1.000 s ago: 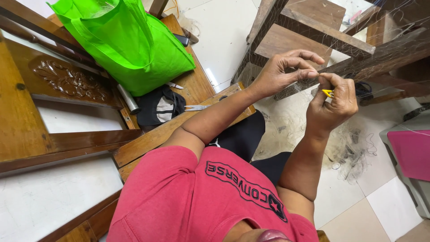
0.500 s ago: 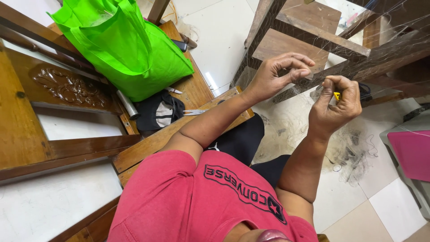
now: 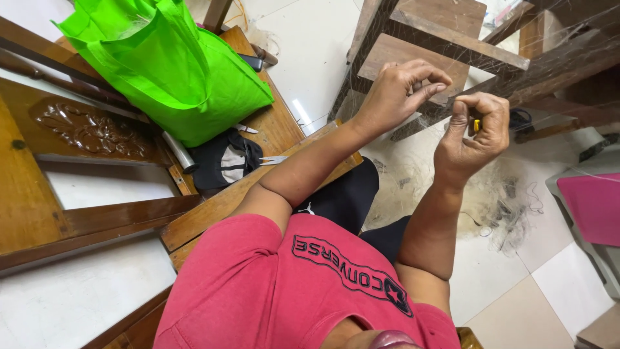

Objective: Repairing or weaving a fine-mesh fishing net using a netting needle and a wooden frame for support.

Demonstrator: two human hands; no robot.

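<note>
**A:** Both hands are up at the dark wooden frame (image 3: 445, 42). The right hand (image 3: 470, 139) is clenched around a small yellow tool (image 3: 476, 125), with only its tip poking out between thumb and forefinger.

**B:** And the left hand (image 3: 397, 94)?

**A:** Fingertips pinched together, just beside the right grip, nearly touching it. If there's a strand in that pinch, it's too thin to make out. Fine pale strands (image 3: 565, 35) run across the frame just beyond both grips.

**B:** So which step is this?

**A:** I'd judge it a knotting or hooking step, with the left holding a strand steady and the tool working at it. The next move calls for tension on that pinch and a tiny, precise turn of the tool tip.

**B:** Anything close by?

**A:** Below the right grip, dark loose clippings (image 3: 504, 207) lie scattered on the pale tiled floor (image 3: 310, 58). Well off to the left of the left grip there's a bright green fabric bag (image 3: 174, 71) on a wooden bench (image 3: 271, 129), with a black cap (image 3: 223, 161) and small scissors (image 3: 274, 159) next to it.
</note>
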